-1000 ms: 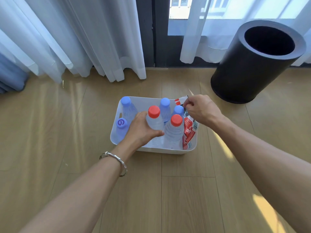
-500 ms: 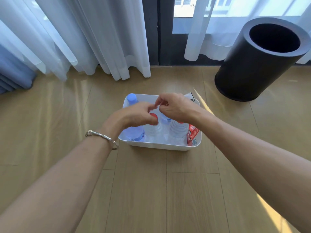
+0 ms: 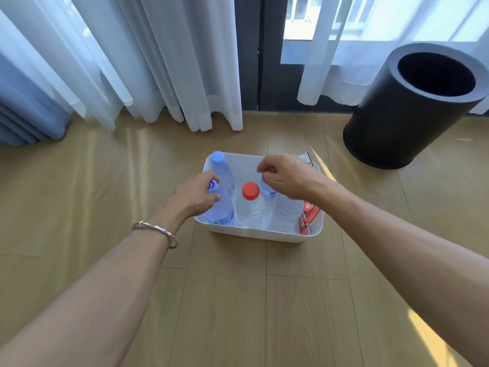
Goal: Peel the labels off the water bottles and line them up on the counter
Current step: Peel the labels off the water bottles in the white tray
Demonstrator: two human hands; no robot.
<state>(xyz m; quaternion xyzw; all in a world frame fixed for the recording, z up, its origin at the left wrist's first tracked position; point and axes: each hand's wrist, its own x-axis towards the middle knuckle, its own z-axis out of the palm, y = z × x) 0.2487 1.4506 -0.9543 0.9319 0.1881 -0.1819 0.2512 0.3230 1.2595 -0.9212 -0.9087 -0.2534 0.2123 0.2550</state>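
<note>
**Room.** On my feed: wood-plank floor [image 3: 225, 300] and sheer white curtains [image 3: 158, 62] over a bright window. I see no counter.

**1. Black bin [image 3: 391, 133].** Open-topped and upright, well apart from the tub on its right. I judge it is meant for waste.

**2. White tub [image 3: 259, 234].** It sits on the floor between the two forearms and holds all the bottles upright. I read the close packing as what keeps them standing.

**3. Left hand [image 3: 195, 198].** The fingers are curled round the neck of the front-left bottle [image 3: 223, 210], just under its blue cap. I judge this is a lifting grip and that the bottle is the next one to come out.

**4. Right hand [image 3: 287, 178].** It hovers over the tub's rear right with the fingers curled and the thumb meeting the forefinger. I cannot tell whether they pinch anything. It hides the top of a rear bottle [image 3: 267, 188].

**5. Other bottles.**
- The rear-left bottle [image 3: 221, 168] has a blue cap and shows print on its side.
- The red-capped bottle [image 3: 250, 193] stands in the centre with bare sides.
- The ribbed bottle [image 3: 288, 211] stands front right with bare sides.

**6. Peeled labels [image 3: 308, 214].** They are red and crumpled, tucked against the tub's right wall. I take them to be parked there for the time being.

**7. Bracelet [image 3: 156, 233].** Metal, worn on the left wrist.
</note>
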